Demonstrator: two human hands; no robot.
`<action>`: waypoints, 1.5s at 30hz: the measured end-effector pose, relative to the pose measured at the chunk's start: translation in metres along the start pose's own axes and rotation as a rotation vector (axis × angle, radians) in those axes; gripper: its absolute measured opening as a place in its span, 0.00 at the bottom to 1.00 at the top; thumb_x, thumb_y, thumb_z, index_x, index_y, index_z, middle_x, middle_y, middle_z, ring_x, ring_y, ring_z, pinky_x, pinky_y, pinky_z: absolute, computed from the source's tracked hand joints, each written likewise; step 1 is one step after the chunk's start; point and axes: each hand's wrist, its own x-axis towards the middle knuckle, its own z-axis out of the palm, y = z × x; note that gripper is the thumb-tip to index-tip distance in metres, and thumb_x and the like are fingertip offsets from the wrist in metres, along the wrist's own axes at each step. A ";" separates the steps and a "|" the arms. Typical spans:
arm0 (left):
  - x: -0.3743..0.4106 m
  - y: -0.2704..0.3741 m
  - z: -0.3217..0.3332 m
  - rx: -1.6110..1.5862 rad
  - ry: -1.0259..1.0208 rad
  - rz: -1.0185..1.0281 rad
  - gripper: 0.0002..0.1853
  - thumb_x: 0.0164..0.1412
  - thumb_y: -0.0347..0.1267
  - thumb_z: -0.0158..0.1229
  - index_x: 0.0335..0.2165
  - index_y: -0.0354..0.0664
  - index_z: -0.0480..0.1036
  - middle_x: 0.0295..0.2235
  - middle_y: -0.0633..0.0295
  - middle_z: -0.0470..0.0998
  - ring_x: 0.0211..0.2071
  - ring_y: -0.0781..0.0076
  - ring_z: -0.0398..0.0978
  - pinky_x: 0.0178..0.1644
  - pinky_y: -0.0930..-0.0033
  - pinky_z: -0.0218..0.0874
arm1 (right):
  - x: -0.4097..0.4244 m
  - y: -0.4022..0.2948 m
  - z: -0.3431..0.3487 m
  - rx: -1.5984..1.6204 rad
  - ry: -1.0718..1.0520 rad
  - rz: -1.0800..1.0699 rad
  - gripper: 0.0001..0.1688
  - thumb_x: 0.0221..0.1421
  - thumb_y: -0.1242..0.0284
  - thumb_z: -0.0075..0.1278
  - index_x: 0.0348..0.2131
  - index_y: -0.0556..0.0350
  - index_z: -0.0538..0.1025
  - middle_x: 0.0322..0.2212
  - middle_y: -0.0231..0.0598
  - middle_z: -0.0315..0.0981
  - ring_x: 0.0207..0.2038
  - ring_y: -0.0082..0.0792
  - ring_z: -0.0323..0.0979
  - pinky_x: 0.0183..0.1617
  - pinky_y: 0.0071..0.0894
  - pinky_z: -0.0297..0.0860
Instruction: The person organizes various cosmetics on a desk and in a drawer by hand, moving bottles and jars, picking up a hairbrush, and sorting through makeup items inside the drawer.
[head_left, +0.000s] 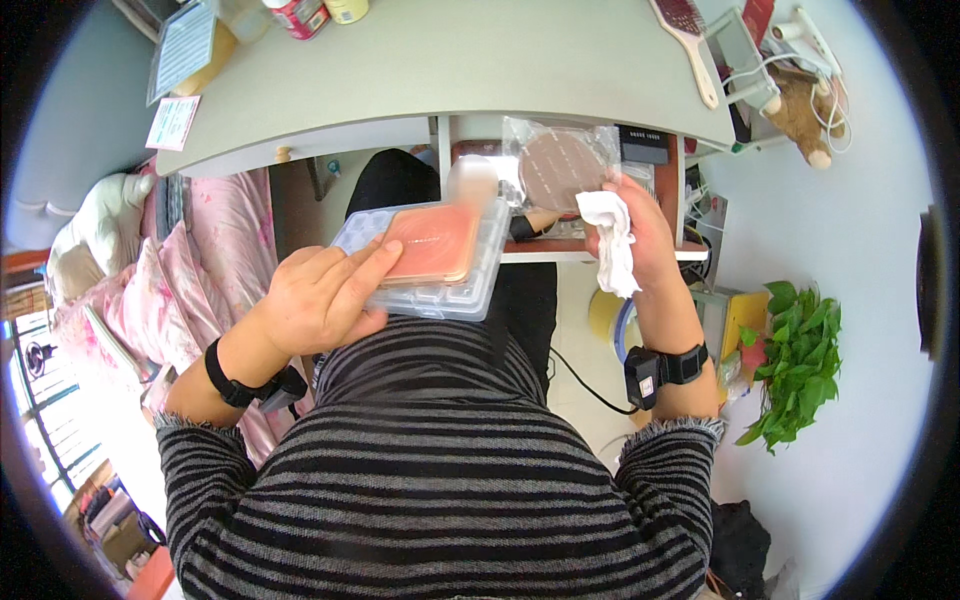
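Observation:
My left hand (326, 292) holds a clear plastic compartment box (487, 281) with a flat coral-pink case (431, 241) lying on its lid, my fingers pressing on the case. Between the fingers of my right hand (630, 221) are a crumpled white tissue (611, 247) and the edge of a clear packet (562, 169) with a round brown disc in it. The packet is over the open desk drawer (577, 246), where a dark box (645, 142) and other small items lie partly hidden. A blurred patch covers the area just above the coral case.
A pale desktop (450, 67) spans the top, with a paddle hairbrush (694, 49) at the right and jars (300, 15) at the back left. Pink bedding (217, 247) lies at the left. On the right are a leafy green plant (802, 360) and a black cable (592, 390).

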 end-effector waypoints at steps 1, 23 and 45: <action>0.001 0.001 -0.001 -0.006 -0.010 0.008 0.37 0.36 0.34 0.62 0.49 0.29 0.67 0.37 0.52 0.77 0.21 0.68 0.69 0.24 0.69 0.61 | 0.000 0.001 0.000 -0.002 0.004 0.007 0.13 0.57 0.66 0.47 0.38 0.56 0.71 0.20 0.34 0.72 0.13 0.25 0.67 0.14 0.22 0.64; -0.024 0.004 -0.013 0.069 -0.019 -0.114 0.35 0.37 0.31 0.63 0.47 0.24 0.67 0.25 0.53 0.72 0.20 0.62 0.67 0.26 0.65 0.61 | -0.001 0.009 0.012 -0.183 0.051 -0.193 0.10 0.51 0.76 0.58 0.34 0.53 0.73 0.26 0.29 0.74 0.22 0.16 0.69 0.22 0.14 0.65; -0.036 -0.003 -0.009 0.071 0.006 -0.192 0.36 0.35 0.29 0.62 0.48 0.25 0.66 0.21 0.56 0.68 0.19 0.63 0.65 0.24 0.66 0.59 | 0.080 0.020 0.031 -1.876 -0.130 -0.848 0.25 0.52 0.70 0.49 0.51 0.44 0.67 0.38 0.38 0.68 0.29 0.45 0.74 0.29 0.39 0.72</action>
